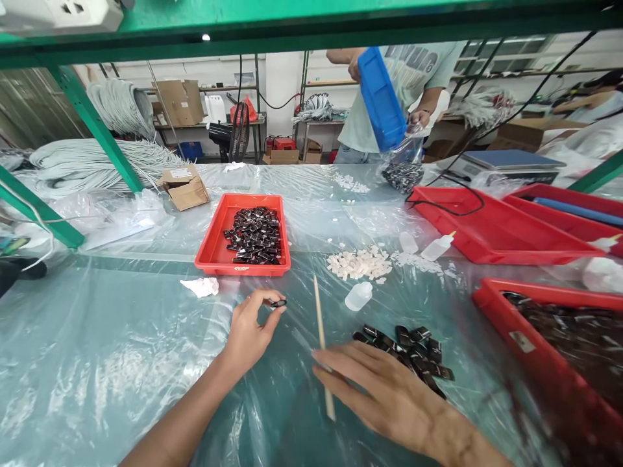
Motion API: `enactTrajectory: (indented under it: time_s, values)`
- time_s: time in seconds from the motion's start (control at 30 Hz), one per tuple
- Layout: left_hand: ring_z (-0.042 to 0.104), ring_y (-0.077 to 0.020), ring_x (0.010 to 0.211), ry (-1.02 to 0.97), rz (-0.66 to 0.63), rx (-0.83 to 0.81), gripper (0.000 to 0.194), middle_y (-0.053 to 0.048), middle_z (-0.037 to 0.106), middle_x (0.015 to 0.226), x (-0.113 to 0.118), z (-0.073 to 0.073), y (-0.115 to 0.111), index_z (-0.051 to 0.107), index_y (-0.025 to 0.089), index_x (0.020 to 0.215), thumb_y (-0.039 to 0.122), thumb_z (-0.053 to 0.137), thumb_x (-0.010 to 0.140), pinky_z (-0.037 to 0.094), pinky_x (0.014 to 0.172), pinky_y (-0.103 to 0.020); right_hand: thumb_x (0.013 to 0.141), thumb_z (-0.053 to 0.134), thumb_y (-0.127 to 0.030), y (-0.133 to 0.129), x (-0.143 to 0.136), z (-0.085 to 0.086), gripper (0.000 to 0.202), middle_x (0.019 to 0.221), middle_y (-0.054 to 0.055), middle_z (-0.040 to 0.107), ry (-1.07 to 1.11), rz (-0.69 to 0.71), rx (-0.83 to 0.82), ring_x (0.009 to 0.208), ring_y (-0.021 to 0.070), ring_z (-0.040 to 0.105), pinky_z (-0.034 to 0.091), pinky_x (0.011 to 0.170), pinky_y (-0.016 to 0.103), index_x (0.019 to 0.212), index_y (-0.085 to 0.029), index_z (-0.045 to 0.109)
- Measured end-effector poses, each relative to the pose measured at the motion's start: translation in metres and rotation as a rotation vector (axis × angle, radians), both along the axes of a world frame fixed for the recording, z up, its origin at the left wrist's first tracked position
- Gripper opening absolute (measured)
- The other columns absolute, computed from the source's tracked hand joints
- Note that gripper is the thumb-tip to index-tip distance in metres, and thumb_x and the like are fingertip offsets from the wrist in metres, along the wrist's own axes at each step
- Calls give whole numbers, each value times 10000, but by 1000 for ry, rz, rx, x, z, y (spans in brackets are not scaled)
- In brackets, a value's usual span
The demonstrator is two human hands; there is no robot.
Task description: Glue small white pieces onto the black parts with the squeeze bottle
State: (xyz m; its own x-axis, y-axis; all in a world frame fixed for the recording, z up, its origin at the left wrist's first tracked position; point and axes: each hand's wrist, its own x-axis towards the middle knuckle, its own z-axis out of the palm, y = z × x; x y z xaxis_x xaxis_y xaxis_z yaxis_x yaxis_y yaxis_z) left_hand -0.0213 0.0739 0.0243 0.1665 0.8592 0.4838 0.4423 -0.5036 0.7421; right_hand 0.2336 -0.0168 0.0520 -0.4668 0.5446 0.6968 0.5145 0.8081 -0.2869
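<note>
My left hand (pixel 256 324) pinches a small black plastic part (pixel 278 303) between thumb and fingertips, just in front of a red tray (pixel 200 259) of similar black parts (pixel 256 237). My right hand (pixel 379 395), slightly blurred, has its fingers stretched out and apart. Its fingertips reach over a thin wooden stick (pixel 318 311) on the plastic-covered table; whether they touch it I cannot tell. Beneath and beyond this hand lies a loose pile of black parts (pixel 418 350), partly hidden by it.
Small whitish pieces (pixel 359 262) are heaped beside a white squeeze bottle (pixel 359 296). Crumpled tissue (pixel 200 287) lies left. Red trays (pixel 487 220) stand right, one full of dark parts (pixel 574 337). Across the table a person holds a blue bin (pixel 382 97) over a plastic bag (pixel 403 168).
</note>
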Motion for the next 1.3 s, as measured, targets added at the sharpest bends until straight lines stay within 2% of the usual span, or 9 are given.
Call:
enactTrajectory:
  time_s: [0.13, 0.27, 0.33, 0.53, 0.8, 0.9, 1.0, 1.13, 1.3]
  values:
    - [829, -218, 947, 11, -5, 7, 44, -5, 864, 1034, 2, -1, -1, 691, 294, 1051, 279, 682, 1010, 672, 868, -361, 966, 499, -33, 30, 17, -2, 430, 1204, 77, 861, -287, -12, 135, 950, 226, 860, 732, 844, 340, 1229, -224, 780]
    - [821, -218, 949, 13, -70, 33, 74, 0, 850, 1056, 4, -10, -1, 676, 315, 1071, 263, 646, 1029, 674, 882, -372, 1070, 498, -165, 77, 77, -18, 313, 1146, 63, 827, -38, -379, -137, 1067, 187, 817, 657, 961, 289, 1139, -220, 798]
    - [819, -224, 988, 51, -128, 52, 84, -3, 835, 1092, 4, -18, 0, 653, 327, 1083, 261, 613, 1051, 675, 896, -379, 1109, 420, -204, 109, 106, -28, 373, 1057, 91, 794, -28, -543, -217, 960, 179, 797, 641, 900, 300, 1070, -153, 788]
    - [810, -226, 1069, 175, -223, 95, 101, -16, 804, 1143, 1, -34, 5, 603, 317, 1103, 249, 528, 1095, 679, 940, -388, 1057, 734, -352, 166, 133, -63, 218, 1084, 48, 770, -108, -729, -441, 942, 167, 745, 663, 887, 367, 1152, -155, 739]
    - [803, -210, 1067, 160, -243, 119, 103, -18, 806, 1158, 4, -34, 0, 591, 314, 1147, 242, 534, 1102, 673, 940, -382, 1027, 755, -233, 142, 140, -74, 114, 1023, 25, 751, -108, -717, -544, 897, 146, 717, 622, 844, 311, 951, -157, 720]
    - [807, -207, 1066, 155, -235, 82, 79, -16, 806, 1165, 4, -30, -5, 589, 308, 1151, 258, 551, 1103, 672, 931, -373, 979, 733, -76, 134, 137, -66, 164, 922, 28, 734, -26, -678, -504, 753, 116, 675, 531, 730, 242, 843, -166, 717]
    - [815, -198, 1039, 128, -239, 23, 73, -6, 823, 1146, 8, -24, -12, 595, 307, 1167, 279, 559, 1110, 665, 910, -345, 1003, 700, -107, 121, 125, -48, 186, 891, 57, 745, 98, -603, -416, 776, 146, 703, 540, 771, 264, 843, -193, 735]
    - [816, -191, 1000, 87, -259, -18, 98, 0, 833, 1122, 17, -24, -24, 616, 314, 1186, 282, 563, 1110, 655, 879, -316, 1064, 683, -302, 81, 79, -18, 137, 1055, 98, 782, 240, -456, -285, 1001, 210, 766, 624, 882, 315, 989, -227, 770]
    - [788, -196, 891, 53, -281, -13, 97, -6, 810, 1058, 27, -30, -34, 614, 319, 1177, 276, 578, 1099, 644, 809, -323, 1024, 699, -118, 28, 3, -4, 194, 1008, 26, 787, 259, -58, -239, 874, 147, 802, 644, 769, 222, 1074, -289, 774]
